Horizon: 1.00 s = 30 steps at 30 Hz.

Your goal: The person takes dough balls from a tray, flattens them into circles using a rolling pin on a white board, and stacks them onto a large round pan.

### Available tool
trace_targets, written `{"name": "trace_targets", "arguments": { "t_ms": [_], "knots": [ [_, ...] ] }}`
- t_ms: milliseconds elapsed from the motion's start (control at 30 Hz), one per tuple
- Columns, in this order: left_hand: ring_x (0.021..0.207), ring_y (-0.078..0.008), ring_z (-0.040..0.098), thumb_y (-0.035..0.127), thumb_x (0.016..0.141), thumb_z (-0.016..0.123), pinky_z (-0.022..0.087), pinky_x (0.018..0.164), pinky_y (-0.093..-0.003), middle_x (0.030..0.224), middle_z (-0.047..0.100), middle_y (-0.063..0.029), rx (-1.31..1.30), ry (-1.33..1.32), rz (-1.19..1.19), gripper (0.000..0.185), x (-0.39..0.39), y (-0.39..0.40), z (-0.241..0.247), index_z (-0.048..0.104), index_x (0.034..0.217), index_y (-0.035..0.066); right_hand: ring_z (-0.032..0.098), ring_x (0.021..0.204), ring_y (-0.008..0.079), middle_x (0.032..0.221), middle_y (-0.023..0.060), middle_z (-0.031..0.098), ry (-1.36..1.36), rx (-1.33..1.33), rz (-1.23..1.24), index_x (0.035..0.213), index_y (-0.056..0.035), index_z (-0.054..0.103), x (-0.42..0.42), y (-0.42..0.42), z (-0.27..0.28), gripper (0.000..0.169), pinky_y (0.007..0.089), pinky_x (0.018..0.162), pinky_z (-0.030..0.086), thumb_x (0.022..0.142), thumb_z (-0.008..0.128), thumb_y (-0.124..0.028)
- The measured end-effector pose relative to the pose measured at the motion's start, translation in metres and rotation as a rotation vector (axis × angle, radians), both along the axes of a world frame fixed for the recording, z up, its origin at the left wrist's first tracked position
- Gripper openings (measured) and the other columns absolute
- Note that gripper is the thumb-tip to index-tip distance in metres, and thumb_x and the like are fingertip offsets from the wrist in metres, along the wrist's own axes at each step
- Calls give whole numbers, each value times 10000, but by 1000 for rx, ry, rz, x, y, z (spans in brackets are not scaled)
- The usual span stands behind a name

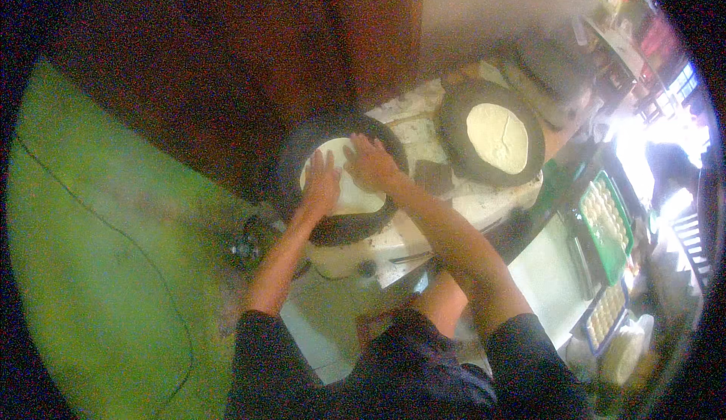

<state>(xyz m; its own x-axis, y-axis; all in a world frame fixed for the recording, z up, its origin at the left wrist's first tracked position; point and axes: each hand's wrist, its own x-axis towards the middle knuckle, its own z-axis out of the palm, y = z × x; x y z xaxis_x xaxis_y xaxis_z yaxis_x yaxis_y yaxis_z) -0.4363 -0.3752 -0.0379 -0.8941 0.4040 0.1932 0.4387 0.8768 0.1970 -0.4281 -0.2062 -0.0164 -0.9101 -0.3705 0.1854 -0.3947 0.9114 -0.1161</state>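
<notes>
A round sheet of pale dough lies on a dark round griddle in front of me. My left hand rests on the dough's left part, its fingers spread. Across the upper right part of the same sheet lies my right hand, also with fingers apart. Both hands appear to touch the dough, and neither grips anything. To the right, a second dark griddle bears another flat dough round, which has a crease running through its middle.
Both griddles sit on a stained, light-coloured stove top. At the right, a green tray and a blue-rimmed tray hold several dough balls beside a pale work surface. A thin cable crosses the green floor. A brown panel stands behind.
</notes>
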Motion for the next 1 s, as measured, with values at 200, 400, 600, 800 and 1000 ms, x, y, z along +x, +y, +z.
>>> {"name": "trace_targets", "arguments": {
  "t_ms": [200,400,600,800,1000],
  "knots": [
    [1297,-392,319,215,932,432,210,1104,-468,1369,363,-260,25,-226,-328,473,56,-29,9,371,1323,-44,335,1316,297,1382,129,414,64,-18,255,1251,-131,514,68,4,-16,422,559,1072,206,925,414,-380],
    [961,-405,576,303,929,451,312,1045,-465,962,637,-216,-201,-670,-399,346,114,-58,112,668,926,33,411,1263,274,1329,102,476,-787,-176,352,1204,-173,563,134,3,62,383,571,1073,200,933,405,-394],
    [1130,-437,476,312,940,424,353,999,-476,1190,512,-287,123,-121,-199,402,50,-31,76,579,1084,-30,482,1198,278,1252,122,538,-271,-269,403,1249,-157,520,113,-26,45,397,547,1068,231,962,365,-383],
    [1228,-565,304,276,924,437,290,1017,-584,1358,297,-366,21,84,-220,460,30,-2,10,428,1259,-40,375,1297,258,1334,143,460,53,-46,110,1327,-87,426,82,0,29,552,566,1053,252,917,421,-456],
    [1248,-597,242,233,910,429,209,1050,-607,1379,212,-402,-546,-280,-133,478,46,-30,7,387,1324,-2,362,1296,276,1336,135,451,-259,-11,-274,1243,-83,498,85,32,65,484,564,1092,62,921,413,-434]
  ]
}}
